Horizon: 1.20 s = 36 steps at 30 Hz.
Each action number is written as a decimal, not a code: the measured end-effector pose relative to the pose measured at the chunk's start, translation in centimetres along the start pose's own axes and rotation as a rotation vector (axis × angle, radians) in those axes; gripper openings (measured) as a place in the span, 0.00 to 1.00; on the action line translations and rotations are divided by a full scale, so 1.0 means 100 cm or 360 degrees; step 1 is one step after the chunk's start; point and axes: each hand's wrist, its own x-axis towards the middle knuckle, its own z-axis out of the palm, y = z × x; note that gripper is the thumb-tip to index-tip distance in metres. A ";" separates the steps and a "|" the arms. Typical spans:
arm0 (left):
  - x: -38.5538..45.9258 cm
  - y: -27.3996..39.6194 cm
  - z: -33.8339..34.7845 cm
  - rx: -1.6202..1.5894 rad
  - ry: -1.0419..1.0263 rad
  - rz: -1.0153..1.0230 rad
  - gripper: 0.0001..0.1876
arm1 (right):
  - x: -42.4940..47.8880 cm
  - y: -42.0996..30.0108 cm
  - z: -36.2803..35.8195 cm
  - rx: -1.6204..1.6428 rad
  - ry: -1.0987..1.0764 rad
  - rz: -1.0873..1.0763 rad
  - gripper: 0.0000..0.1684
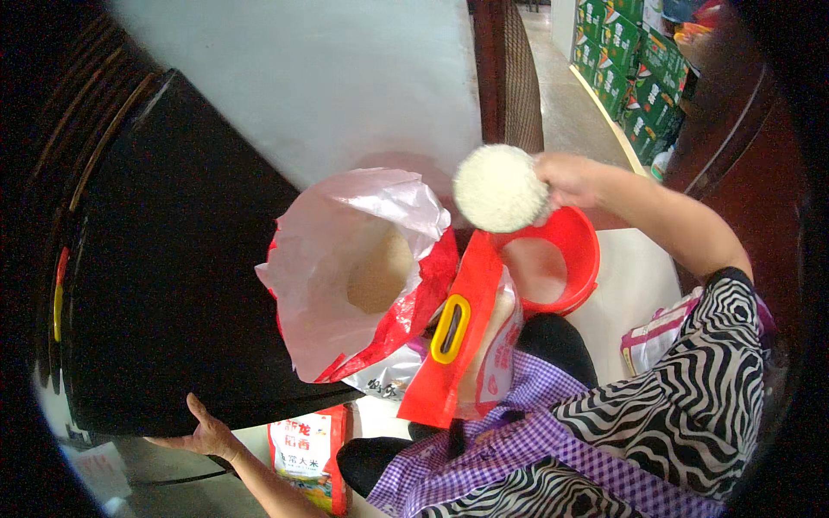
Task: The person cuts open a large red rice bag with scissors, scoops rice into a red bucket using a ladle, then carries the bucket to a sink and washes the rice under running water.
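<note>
My right hand [567, 178] grips a round container heaped with white rice [500, 188], its body mostly hidden under the grains. Beneath it stands a red plastic bucket [583, 259], with pale contents low inside. To its left a large red-and-white sack [311, 272] gapes wide, showing pale tan grain [382, 272] deep within. Between sack and bucket is a rice bag with a red top and yellow carry handle [450, 329]. My left hand [204, 437] is at the lower edge of a black panel [181, 259], thumb against its face and fingers along the edge.
A printed rice bag [307, 453] lies below the panel, and a silver bag [388, 372] sits under the sack. Another bag [657, 333] is beside my knees. Green cartons [647, 90] are stacked at upper right. A pale surface [337, 84] lies beyond the sack.
</note>
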 end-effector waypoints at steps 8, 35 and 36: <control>0.001 0.007 0.007 0.0015 0.0087 0.0144 0.53 | -0.010 0.165 -0.014 -0.2283 0.0699 -0.0184 0.34; -0.151 0.173 0.126 -0.0911 -0.1379 -0.0046 0.38 | -0.019 0.009 0.060 0.0120 -0.0026 -0.0444 0.33; -0.146 0.160 0.148 -0.0839 -0.1575 -0.0099 0.42 | -0.025 0.005 0.066 -0.0013 0.0006 -0.0389 0.31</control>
